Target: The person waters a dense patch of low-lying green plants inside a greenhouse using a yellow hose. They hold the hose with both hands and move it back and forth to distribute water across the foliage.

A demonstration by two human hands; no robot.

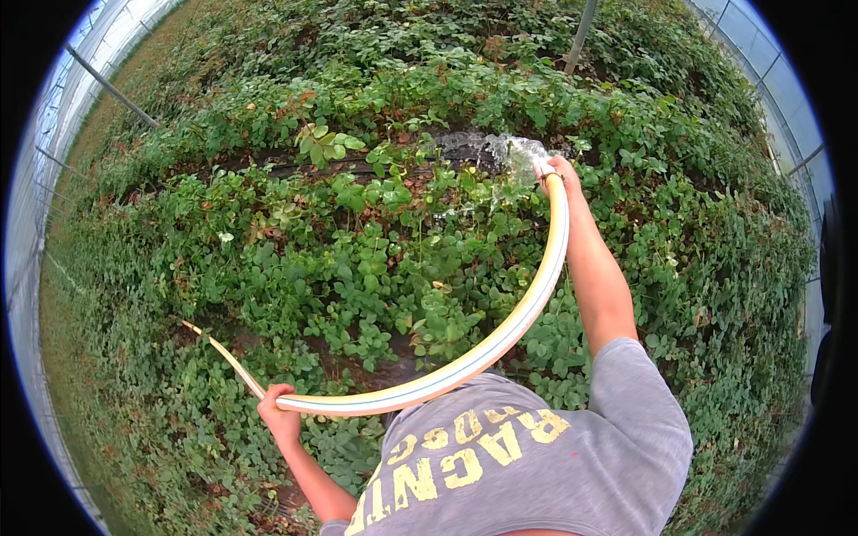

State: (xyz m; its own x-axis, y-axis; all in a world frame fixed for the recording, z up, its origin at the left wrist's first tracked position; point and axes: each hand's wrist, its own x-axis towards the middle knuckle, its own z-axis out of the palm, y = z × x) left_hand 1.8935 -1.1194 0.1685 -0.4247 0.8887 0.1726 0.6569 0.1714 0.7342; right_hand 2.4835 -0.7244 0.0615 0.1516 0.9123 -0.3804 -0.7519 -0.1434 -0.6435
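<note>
A thick pale-yellow hose [493,355] with a white band and a thin dark line curves across my front. My right hand [562,175] grips it near its outlet end, arm stretched out over the plants. Water [499,151] gushes from that end towards the left, splashing onto leaves and dark soil between two plant rows. Lower left, my left hand [280,410] is closed around the hose farther along its length. Beyond that hand the hose runs up and left until foliage hides it.
Rows of dense leafy green plants [375,261] surround me inside a plastic-covered greenhouse. A dark drip line [322,167] lies along the gap between rows. Metal posts rise at the upper right [580,37] and upper left [110,87]. Translucent sheeting [791,107] forms the side wall.
</note>
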